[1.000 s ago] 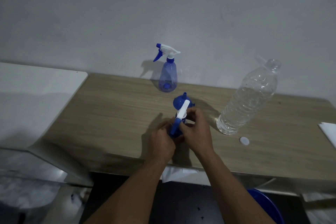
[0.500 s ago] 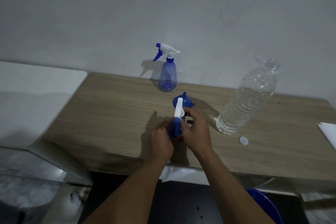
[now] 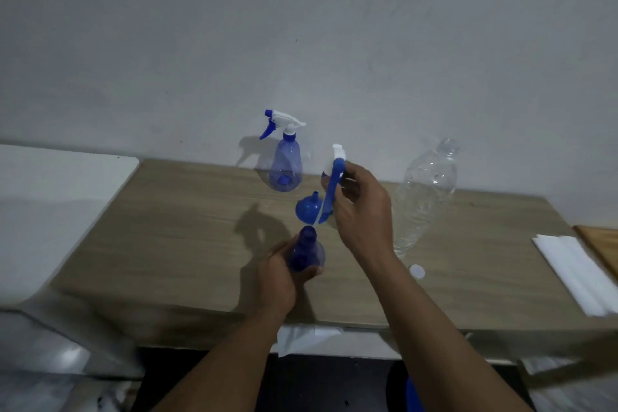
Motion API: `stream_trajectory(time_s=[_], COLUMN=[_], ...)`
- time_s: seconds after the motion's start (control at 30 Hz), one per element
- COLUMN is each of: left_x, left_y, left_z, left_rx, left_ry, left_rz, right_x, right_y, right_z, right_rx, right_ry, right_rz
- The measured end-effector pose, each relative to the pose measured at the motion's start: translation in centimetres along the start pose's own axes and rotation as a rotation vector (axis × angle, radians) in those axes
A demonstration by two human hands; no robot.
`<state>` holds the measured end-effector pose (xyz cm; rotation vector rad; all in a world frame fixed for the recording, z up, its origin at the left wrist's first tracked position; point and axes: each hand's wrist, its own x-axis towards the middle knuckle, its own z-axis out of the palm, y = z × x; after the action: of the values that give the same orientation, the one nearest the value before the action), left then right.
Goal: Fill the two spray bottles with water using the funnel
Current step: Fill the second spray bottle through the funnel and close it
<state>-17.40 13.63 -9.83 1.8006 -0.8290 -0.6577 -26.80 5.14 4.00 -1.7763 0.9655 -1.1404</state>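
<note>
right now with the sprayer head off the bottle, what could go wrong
The right hand holds the sprayer head close to the uncapped water bottle; a swing of that arm could tip it. The dangling dip tube could knock the funnel behind the open spray bottle the left hand holds.

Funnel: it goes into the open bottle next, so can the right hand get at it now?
Probably not yet: the right hand grips the removed spray head. The funnel sits unblocked on the table beside it, so setting the head down should free the way.
</note>
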Motion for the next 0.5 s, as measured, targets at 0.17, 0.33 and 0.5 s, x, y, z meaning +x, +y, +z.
stream_trajectory(time_s=[0.17, 0.33, 0.5], left_x=[0.1, 0.7, 1.1], left_y=[0.4, 0.2, -1.1], left_z=[-0.6, -0.8, -1.0], left_rx=[0.18, 0.197, 0.23], left_ry=[-0.012, 0.029, 0.067], left_rz=[0.014, 0.025, 0.113], right_x=[1.0, 1.2, -1.0], right_y=[-1.9, 0.7, 6.7], right_z=[-1.6, -2.4, -1.2], right_rx=[-0.117, -0.392, -0.528], right_ry=[0.104, 0.059, -0.063], right_rz=[-0.047, 0.068, 0.327])
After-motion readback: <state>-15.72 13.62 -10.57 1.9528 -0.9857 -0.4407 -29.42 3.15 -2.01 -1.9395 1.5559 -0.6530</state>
